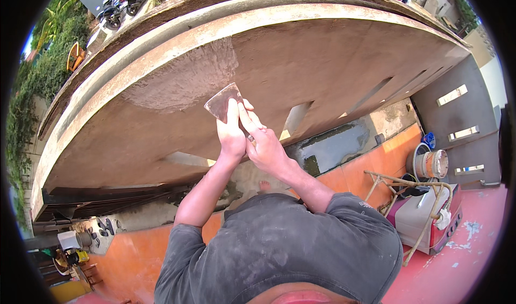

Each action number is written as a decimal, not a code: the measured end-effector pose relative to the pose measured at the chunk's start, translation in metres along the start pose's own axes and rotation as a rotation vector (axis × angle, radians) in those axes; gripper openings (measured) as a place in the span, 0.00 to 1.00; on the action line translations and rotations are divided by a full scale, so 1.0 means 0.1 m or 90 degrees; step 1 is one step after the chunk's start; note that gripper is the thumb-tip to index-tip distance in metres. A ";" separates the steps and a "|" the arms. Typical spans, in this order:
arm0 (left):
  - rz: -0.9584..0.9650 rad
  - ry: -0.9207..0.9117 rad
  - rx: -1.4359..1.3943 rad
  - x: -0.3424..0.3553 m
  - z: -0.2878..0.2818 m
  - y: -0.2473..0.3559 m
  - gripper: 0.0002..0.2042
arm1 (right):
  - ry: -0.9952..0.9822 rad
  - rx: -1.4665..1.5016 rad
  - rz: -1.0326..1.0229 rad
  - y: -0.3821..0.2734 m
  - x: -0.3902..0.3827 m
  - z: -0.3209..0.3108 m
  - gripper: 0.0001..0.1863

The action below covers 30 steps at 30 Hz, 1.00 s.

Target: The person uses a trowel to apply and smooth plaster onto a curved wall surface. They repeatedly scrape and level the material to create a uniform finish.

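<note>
A flat scraper blade [217,104], brownish with a pale worn edge, lies near the face of a brown wall [322,56]. Along its near side my left hand [232,134] is closed, one finger stretched onto the blade. My right hand [264,142], with a ring on one finger, presses in from the right against the left one, its fingers around the same tool. Any handle is hidden by both hands. Left of the blade the wall carries a rough, paler, scratched patch [183,78] reaching to the top rim.
Slots [295,118] pierce the wall. Below lie a puddle [336,145] and orange floor [129,266]. At right stand a bucket [431,164], a metal frame [416,184] and a grey-and-red box [424,226]. Sandals [105,227] lie at lower left; motorcycles [121,5] stand beyond the wall.
</note>
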State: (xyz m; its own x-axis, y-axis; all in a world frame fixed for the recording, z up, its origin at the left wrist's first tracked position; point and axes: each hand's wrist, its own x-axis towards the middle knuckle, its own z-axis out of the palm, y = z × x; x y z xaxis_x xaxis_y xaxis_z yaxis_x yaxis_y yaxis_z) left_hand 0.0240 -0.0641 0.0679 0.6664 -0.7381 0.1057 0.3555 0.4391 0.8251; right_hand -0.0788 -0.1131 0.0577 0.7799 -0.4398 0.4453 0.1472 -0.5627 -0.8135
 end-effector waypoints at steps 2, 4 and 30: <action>-0.018 0.005 -0.009 -0.05 0.00 0.02 0.17 | 0.008 0.024 0.024 -0.03 -0.03 0.06 0.41; -0.043 -0.038 0.007 -0.05 0.00 0.14 0.16 | 0.026 0.042 0.034 -0.05 -0.02 0.10 0.41; 0.017 -0.021 0.105 0.11 0.35 0.51 0.15 | 0.054 0.005 -0.047 -0.31 0.31 -0.15 0.43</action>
State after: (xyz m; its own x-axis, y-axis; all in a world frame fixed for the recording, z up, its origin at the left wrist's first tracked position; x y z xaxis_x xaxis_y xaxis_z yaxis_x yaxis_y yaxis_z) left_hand 0.0268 -0.0678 0.1307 0.6513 -0.7449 0.1447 0.2233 0.3704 0.9016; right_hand -0.0684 -0.1195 0.1019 0.7129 -0.4554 0.5333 0.2073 -0.5896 -0.7807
